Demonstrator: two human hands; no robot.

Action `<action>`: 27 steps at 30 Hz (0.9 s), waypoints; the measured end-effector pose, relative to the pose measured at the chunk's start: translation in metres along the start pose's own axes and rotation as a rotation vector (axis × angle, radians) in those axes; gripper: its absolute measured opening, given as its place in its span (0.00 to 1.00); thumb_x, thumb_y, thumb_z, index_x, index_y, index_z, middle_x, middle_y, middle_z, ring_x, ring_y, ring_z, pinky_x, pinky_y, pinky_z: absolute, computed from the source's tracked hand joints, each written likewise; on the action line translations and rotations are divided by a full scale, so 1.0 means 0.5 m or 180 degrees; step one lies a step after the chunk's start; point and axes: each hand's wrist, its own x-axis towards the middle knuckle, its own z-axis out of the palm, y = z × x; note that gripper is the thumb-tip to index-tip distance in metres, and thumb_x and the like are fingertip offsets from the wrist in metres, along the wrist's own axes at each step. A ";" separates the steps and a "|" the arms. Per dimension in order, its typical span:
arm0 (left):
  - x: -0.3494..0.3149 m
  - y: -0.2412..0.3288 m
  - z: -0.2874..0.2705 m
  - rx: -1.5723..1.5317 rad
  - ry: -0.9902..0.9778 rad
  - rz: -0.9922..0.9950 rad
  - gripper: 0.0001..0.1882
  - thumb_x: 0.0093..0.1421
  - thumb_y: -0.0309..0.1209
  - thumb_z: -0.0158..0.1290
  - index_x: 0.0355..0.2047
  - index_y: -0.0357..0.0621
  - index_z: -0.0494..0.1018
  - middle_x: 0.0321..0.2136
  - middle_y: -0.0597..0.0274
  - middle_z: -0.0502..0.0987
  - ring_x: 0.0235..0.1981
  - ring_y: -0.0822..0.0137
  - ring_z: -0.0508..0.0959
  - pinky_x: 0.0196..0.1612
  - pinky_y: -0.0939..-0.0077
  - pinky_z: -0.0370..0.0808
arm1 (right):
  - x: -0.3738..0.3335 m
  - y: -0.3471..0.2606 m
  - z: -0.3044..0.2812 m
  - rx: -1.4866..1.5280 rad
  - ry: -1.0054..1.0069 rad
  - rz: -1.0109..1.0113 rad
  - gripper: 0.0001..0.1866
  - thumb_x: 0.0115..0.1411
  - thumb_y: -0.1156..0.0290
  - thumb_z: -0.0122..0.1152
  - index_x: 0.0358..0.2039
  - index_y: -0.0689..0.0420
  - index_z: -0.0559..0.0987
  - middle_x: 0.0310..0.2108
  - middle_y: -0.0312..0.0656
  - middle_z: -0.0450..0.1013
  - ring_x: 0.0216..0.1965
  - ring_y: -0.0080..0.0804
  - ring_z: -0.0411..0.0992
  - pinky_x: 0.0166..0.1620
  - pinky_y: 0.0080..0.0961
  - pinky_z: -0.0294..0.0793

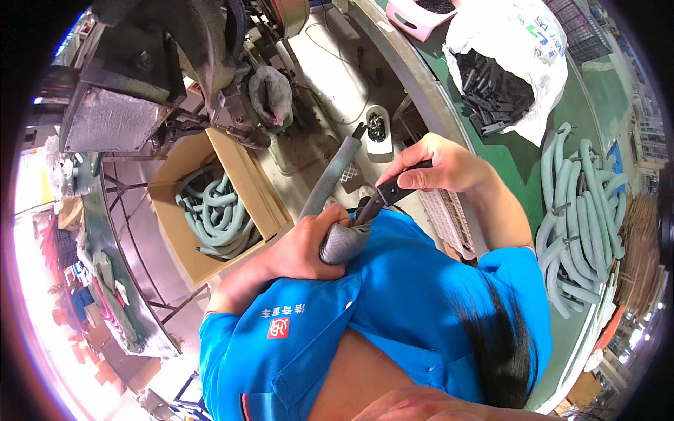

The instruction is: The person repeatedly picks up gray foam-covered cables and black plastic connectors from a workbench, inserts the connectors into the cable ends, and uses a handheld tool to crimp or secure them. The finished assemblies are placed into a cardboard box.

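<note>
My left hand [309,242] is closed round a bent grey foam-covered tube [330,175], close to my chest. One arm of the tube rises away from me and ends in a dark tip [360,131]. Its other end [345,242] bulges out below my left fingers. There a black plastic piece [385,194] with a small round hole or rivet meets the foam. The fingers and thumb of my right hand [437,168] pinch the far end of this piece. Where exactly piece and tube join is partly hidden by my left hand.
A cardboard box [260,189] of similar foam tubes stands at the left. More foam tubes [579,217] lie piled on the green bench [509,165] at the right, behind them a white sack [516,35] of short black pieces. A dark machine [140,63] stands at the far left.
</note>
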 end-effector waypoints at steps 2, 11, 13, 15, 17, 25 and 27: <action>-0.002 -0.005 0.002 -0.0028 -0.0032 0.0078 0.26 0.39 0.28 0.61 0.39 0.41 0.62 0.26 0.52 0.71 0.29 0.56 0.75 0.34 0.66 0.69 | 0.016 -0.024 -0.007 -0.0236 -0.0287 -0.0194 0.17 0.59 0.63 0.61 0.39 0.64 0.80 0.29 0.39 0.77 0.30 0.19 0.70 0.33 0.18 0.68; -0.010 -0.010 -0.010 -0.0121 -0.0167 0.0116 0.28 0.40 0.27 0.61 0.42 0.42 0.62 0.27 0.51 0.73 0.31 0.55 0.75 0.35 0.66 0.69 | 0.063 -0.030 0.024 -0.0512 -0.0783 -0.0102 0.17 0.63 0.59 0.54 0.36 0.63 0.79 0.26 0.38 0.76 0.29 0.21 0.69 0.37 0.21 0.69; -0.018 -0.014 -0.019 -0.0197 -0.0113 0.0000 0.28 0.40 0.27 0.61 0.42 0.42 0.62 0.28 0.51 0.73 0.32 0.55 0.76 0.36 0.66 0.70 | 0.074 -0.022 0.030 -0.0324 -0.0521 0.0224 0.20 0.65 0.56 0.50 0.31 0.61 0.78 0.22 0.34 0.72 0.26 0.18 0.67 0.32 0.19 0.67; -0.029 -0.018 -0.032 -0.0289 0.0046 -0.0064 0.29 0.40 0.28 0.61 0.43 0.42 0.62 0.28 0.50 0.73 0.32 0.55 0.76 0.36 0.66 0.70 | 0.103 -0.018 0.033 -0.0003 -0.0351 0.0579 0.22 0.66 0.53 0.47 0.29 0.59 0.78 0.19 0.31 0.68 0.24 0.17 0.65 0.29 0.19 0.66; -0.041 -0.040 -0.052 -0.0217 0.0263 -0.0062 0.29 0.39 0.28 0.61 0.43 0.43 0.62 0.28 0.51 0.73 0.32 0.56 0.76 0.37 0.67 0.70 | 0.142 0.004 0.025 -0.0181 -0.0282 0.0100 0.27 0.66 0.46 0.42 0.27 0.57 0.77 0.18 0.30 0.66 0.20 0.16 0.63 0.25 0.18 0.63; -0.175 -0.200 -0.113 -0.0347 0.0952 -0.0530 0.31 0.37 0.27 0.61 0.43 0.43 0.61 0.31 0.61 0.71 0.32 0.68 0.73 0.38 0.76 0.69 | 0.560 0.194 -0.017 -0.2837 0.1427 -0.0493 0.11 0.58 0.68 0.51 0.39 0.57 0.77 0.31 0.46 0.76 0.35 0.41 0.75 0.40 0.37 0.72; -0.185 -0.201 -0.117 -0.0147 0.1070 -0.0488 0.32 0.37 0.28 0.61 0.45 0.44 0.61 0.25 0.53 0.73 0.27 0.59 0.75 0.34 0.71 0.70 | 0.714 0.410 -0.085 -0.3672 0.1803 -0.1122 0.13 0.58 0.66 0.50 0.41 0.57 0.75 0.35 0.47 0.76 0.40 0.41 0.74 0.45 0.37 0.72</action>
